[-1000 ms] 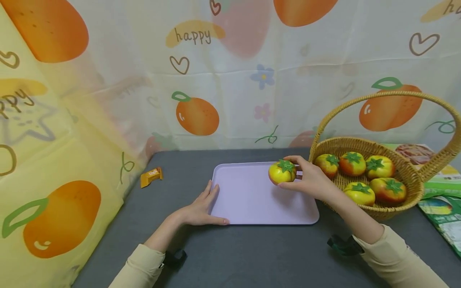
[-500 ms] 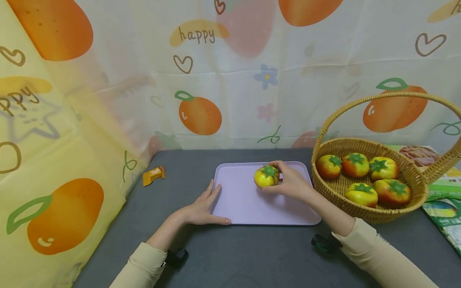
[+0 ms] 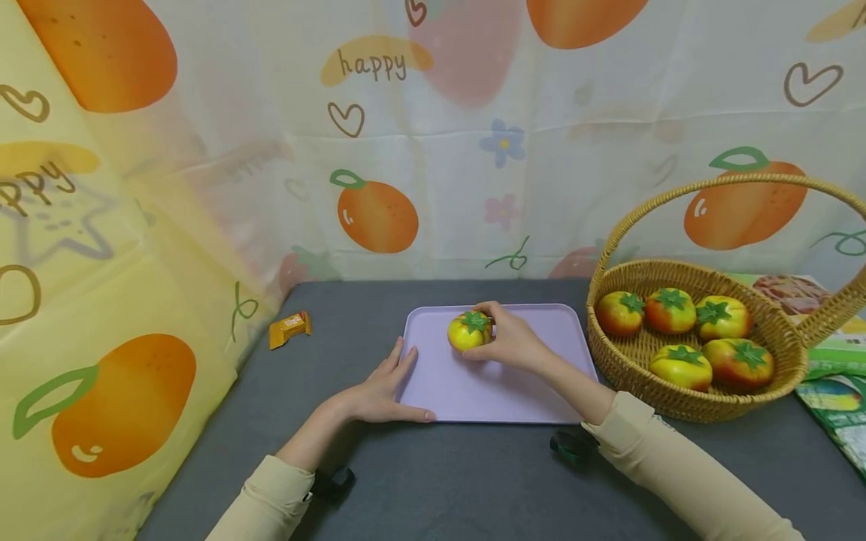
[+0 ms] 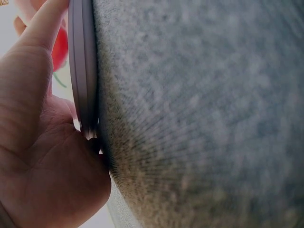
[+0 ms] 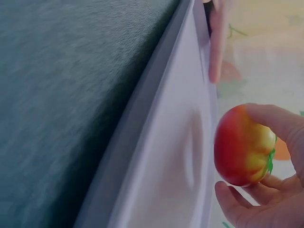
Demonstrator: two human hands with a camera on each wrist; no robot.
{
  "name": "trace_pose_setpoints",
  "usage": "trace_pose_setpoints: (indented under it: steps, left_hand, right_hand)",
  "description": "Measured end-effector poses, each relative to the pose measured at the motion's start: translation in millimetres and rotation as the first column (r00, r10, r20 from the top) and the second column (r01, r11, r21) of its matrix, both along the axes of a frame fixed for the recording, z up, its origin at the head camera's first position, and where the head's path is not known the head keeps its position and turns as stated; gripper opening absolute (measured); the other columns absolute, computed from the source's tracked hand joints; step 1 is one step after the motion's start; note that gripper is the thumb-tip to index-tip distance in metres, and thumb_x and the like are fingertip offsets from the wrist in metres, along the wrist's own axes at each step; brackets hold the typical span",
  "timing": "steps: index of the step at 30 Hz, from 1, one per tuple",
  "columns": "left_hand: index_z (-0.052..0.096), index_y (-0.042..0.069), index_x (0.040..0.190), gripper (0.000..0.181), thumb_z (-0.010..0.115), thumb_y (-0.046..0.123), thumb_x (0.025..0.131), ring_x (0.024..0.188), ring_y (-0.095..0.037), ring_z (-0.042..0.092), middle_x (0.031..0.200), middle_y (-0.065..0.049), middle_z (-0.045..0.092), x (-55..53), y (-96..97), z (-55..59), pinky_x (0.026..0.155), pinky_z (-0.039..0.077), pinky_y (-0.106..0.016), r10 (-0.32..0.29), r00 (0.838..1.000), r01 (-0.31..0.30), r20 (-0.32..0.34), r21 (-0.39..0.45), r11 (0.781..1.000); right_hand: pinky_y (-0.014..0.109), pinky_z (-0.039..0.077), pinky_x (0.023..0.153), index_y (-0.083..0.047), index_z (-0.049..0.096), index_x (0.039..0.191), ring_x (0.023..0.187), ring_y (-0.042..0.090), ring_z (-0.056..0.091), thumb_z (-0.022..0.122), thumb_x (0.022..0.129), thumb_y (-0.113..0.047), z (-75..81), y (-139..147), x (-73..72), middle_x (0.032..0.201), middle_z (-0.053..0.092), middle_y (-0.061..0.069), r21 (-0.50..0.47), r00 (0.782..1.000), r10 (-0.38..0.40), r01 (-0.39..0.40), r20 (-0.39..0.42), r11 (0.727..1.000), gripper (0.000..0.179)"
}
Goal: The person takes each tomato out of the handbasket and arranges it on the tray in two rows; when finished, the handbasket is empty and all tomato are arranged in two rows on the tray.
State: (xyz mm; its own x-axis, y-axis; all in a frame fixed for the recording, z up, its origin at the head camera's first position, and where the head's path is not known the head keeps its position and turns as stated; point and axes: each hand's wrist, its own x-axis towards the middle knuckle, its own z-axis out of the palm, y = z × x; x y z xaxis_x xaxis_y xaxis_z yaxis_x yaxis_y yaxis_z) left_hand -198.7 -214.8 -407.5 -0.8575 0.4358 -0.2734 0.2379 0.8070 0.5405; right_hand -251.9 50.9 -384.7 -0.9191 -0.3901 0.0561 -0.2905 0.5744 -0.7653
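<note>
My right hand (image 3: 512, 342) holds a yellow-and-red tomato (image 3: 468, 332) with a green leafy top, fingers and thumb around its side. It is over the left half of a pale lilac tray (image 3: 534, 398). In the right wrist view the tomato (image 5: 242, 147) hangs just above the tray surface, with a faint shadow on it. My left hand (image 3: 380, 391) rests against the tray's front left corner, fingers along the left edge and thumb along the front edge. From the left wrist view, the palm (image 4: 57, 161) sits beside the tray's rim (image 4: 83, 66).
A wicker basket (image 3: 676, 406) with a tall handle stands to the right, with several similar tomatoes inside. Behind it lie green printed packets (image 3: 835, 391). An orange-wrapped snack (image 3: 289, 330) lies at the far left of the grey table (image 3: 460, 488). A fruit-print cloth hangs behind.
My right hand has carried the tomato leftward across the tray, from its right side to left of the middle. The left hand stays at the tray's corner.
</note>
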Motion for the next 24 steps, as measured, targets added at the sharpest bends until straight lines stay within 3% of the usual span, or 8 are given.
trace_pose_setpoints:
  steps: [8,24]
  left_hand:
    - [0.004,0.014,0.158,0.116,0.072,0.063,0.077,0.145,-0.044,0.001,0.160,-0.013,-0.019,1.0,0.0,1.0,0.112,0.014,-0.060,0.002,1.000,-0.002,0.015,0.001,1.000]
    - [0.005,0.017,0.158,0.116,0.071,0.065,0.076,0.145,-0.043,0.000,0.161,-0.011,-0.020,1.4,-1.9,0.6,0.112,0.013,-0.060,0.004,1.000,-0.004,0.016,-0.002,1.000]
  right_hand:
    - [0.048,0.044,0.097,-0.006,0.044,0.139,0.117,0.032,0.054,0.084,0.076,-0.028,0.3,-21.7,-9.4,0.131,0.056,0.017,-0.007,0.999,0.003,-0.003,0.036,1.000,0.078]
    - [0.044,0.042,0.100,-0.001,0.042,0.139,0.116,0.030,0.054,0.083,0.077,-0.022,-3.0,-54.2,-28.5,0.133,0.054,0.018,0.004,1.000,0.008,-0.008,0.028,1.000,0.077]
